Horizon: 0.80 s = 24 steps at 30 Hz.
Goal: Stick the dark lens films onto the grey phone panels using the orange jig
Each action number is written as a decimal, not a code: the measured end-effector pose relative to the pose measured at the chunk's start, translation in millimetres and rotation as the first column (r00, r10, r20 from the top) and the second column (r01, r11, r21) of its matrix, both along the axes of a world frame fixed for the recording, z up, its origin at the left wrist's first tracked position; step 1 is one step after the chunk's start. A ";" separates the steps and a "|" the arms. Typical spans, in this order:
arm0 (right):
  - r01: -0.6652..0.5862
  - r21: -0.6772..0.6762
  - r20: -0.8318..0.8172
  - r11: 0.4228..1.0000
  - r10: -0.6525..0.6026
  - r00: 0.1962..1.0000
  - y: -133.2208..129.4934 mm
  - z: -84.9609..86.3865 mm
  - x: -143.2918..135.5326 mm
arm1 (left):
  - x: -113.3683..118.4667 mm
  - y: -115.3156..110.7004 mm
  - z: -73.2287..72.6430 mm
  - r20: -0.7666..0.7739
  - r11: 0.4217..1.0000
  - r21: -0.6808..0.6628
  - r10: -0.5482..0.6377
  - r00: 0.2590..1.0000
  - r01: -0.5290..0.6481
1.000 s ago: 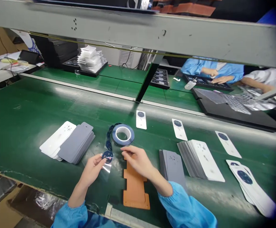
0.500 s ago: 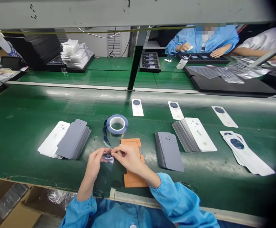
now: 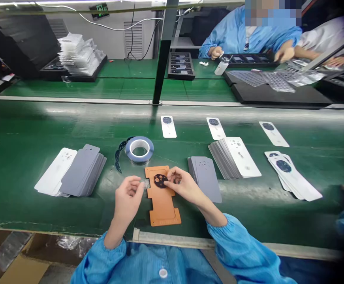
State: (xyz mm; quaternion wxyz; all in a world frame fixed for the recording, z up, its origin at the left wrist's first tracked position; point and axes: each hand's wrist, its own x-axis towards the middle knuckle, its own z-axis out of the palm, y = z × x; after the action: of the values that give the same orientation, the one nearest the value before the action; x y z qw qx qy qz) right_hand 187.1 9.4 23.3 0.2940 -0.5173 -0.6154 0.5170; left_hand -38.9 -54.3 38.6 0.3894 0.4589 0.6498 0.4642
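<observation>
In the head view, my right hand pinches the edge of a black round sticker with holes above the upper part of an orange jig plate. My left hand, its fingers curled, has a small piece of clear film at its fingertips, by the plate's left edge. Behind the plate lies a blue tape roll with a white core. From it a curling strip of black stickers trails onto the green table.
Stacks of grey panels and white panels lie left; more grey panels and white panels lie right. Stickered white panels overlap farther right, others along the back. A co-worker sits across, beyond a post.
My hands have moved apart. The right one has brought the black sticker over the orange plate; the left keeps clear film. The sticker strip now lies curled beside the roll. The view has shifted.
</observation>
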 end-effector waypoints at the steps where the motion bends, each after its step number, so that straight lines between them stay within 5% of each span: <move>1: 0.014 0.013 0.031 1.000 -0.015 0.999 2.4 -2.0 -1.0 | 5.6 6.2 -6.6 0.017 0.997 -0.049 -0.054 0.998 0.054; 7: 0.001 0.017 0.107 1.000 -0.003 0.994 10.0 -11.3 -8.0 | 16.4 35.9 -36.8 -0.028 0.983 -0.114 -0.146 0.989 0.142; 24: -0.020 -0.025 0.122 0.999 0.023 0.992 18.5 -11.6 -4.1 | 18.2 41.2 -43.8 -0.092 0.973 -0.159 -0.186 0.978 0.170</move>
State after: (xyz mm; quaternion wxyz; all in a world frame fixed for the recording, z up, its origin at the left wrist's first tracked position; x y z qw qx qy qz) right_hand 182.9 27.9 11.7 0.2443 -0.5446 -0.6316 0.4948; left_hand -20.6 -13.1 -5.2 0.4278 0.5087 0.6590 0.3520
